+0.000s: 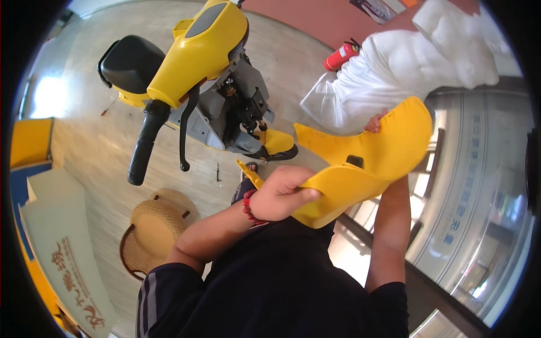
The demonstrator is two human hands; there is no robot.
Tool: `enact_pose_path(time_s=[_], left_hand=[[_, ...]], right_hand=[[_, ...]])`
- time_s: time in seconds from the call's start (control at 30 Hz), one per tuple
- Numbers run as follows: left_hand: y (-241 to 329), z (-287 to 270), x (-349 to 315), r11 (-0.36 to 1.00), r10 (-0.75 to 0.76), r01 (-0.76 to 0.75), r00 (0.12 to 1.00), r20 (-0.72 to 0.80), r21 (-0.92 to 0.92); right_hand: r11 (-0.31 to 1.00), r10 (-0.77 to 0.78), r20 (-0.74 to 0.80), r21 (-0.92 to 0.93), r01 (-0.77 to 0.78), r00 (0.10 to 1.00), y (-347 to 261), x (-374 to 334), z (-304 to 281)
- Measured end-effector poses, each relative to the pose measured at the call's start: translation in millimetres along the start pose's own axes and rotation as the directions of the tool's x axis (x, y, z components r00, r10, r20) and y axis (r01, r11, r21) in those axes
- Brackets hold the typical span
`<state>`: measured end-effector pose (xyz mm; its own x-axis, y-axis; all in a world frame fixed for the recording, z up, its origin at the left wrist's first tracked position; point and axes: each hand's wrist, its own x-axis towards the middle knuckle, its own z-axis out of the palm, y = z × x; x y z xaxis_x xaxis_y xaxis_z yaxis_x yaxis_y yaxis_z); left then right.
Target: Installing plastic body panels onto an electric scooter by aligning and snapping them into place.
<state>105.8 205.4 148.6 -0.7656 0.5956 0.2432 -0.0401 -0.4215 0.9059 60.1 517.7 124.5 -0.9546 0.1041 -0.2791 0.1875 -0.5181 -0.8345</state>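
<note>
Our left hand (284,194) pinches a yellow panel (366,183), our half-hidden right hand (373,123) seemingly too; a scooter (203,59) and wicker chair (156,228) stand on the plank floor (101,169).

A dark shirt (276,281), near-black and plain across the front, covers the trunk in the near middle. Its short left sleeve (177,290) carries pale grey stripes (147,298) down the outer side; the right sleeve (389,307) is dark and ends above a bare forearm (390,231). A bracelet (247,207) of round, deep-red beads circles the wrist below the bare left hand (284,194).
</note>
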Motion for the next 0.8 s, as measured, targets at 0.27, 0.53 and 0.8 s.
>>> enact_pose_path(time_s=[0.27, 0.53, 0.8], left_hand=[[-73, -31, -17, 0.961, -0.207, 0.083, 0.844, -0.494, -0.262], [-117, -35, -6, 0.986, -0.019, -0.125, 0.567, -0.824, -0.109], [-120, -79, 5, 1.000, 0.000, -0.008, 0.294, -0.956, -0.002]], right_hand=[[0.837, 0.519, 0.178, -0.304, -0.455, 0.836, 64, 168, -41], [0.702, 0.656, 0.285, -0.569, -0.428, 0.699, 112, 240, 23], [0.672, 0.674, 0.255, -0.603, -0.431, 0.693, 172, 279, 44]])
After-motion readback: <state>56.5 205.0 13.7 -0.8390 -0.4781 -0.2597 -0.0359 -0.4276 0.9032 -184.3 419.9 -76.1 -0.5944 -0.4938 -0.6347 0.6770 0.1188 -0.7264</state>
